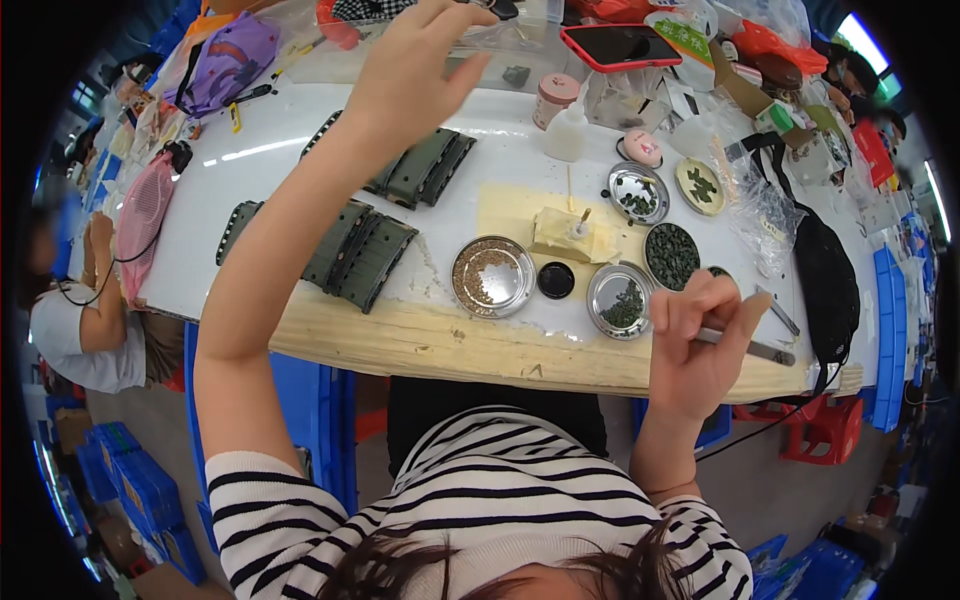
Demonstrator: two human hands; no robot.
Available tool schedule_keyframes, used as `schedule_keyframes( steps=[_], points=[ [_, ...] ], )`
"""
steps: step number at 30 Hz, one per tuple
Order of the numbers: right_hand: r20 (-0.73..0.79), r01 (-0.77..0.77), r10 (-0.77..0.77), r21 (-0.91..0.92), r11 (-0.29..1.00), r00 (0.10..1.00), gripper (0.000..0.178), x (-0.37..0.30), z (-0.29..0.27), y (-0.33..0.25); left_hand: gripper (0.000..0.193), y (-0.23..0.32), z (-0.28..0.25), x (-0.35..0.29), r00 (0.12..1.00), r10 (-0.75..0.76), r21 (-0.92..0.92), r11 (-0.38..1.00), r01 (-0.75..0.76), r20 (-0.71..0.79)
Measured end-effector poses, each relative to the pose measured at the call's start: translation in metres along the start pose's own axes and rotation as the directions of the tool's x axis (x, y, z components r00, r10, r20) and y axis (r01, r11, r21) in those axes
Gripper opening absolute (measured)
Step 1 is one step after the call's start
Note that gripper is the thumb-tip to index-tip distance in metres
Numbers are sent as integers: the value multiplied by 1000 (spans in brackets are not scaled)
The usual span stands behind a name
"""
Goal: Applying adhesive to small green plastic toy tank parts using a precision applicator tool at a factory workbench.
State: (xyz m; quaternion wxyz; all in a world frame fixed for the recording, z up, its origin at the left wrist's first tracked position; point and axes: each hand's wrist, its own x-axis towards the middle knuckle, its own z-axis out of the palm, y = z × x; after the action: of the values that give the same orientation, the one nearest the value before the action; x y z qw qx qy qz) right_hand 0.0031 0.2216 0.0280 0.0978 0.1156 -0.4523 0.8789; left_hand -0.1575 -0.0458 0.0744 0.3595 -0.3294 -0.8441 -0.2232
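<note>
My left hand [425, 75] reaches out over the far side of the table, thumb and fingers apart, with nothing visible in it. My right hand [695, 345] is closed around metal tweezers [765, 352] above the near right edge of the table. Close to it are a round metal dish [601, 318] with small dark green pieces and a dish full of dark green pieces [672, 255]. Under my left forearm lie dark green moulded plastic parts [375, 250] in two groups, partly hidden by the arm.
A metal dish of tan bits [492, 277], a black round cap [555, 280] and a yellowish block [570, 235] stand mid-table. Behind are a white bottle [567, 135], a pink jar [556, 100] and a red-cased phone [622, 46]. A black bag [828, 285] lies right; another person [90, 310] sits left.
</note>
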Motion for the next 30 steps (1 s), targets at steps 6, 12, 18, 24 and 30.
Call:
schedule_keyframes(
  steps=[6,12,18,24,30],
  points=[
    [-99,22,16,371,929,995,41,37,31,17,32,196,-15,-88,960,279,-152,949,-275,3],
    [-196,182,-133,257,949,972,33,58,35,10,32,231,52,-123,959,226,-171,952,-255,-173],
    [-262,281,-231,170,945,937,23,59,26,5,29,225,54,-122,945,250,-222,930,-295,-210],
    [-221,265,-211,253,931,952,24,64,30,5,26,231,51,-122,949,256,-171,942,-288,-186],
    [-253,306,-253,196,932,934,28,56,29,3,27,218,45,-103,958,122,-247,951,-188,-259]
  ],
)
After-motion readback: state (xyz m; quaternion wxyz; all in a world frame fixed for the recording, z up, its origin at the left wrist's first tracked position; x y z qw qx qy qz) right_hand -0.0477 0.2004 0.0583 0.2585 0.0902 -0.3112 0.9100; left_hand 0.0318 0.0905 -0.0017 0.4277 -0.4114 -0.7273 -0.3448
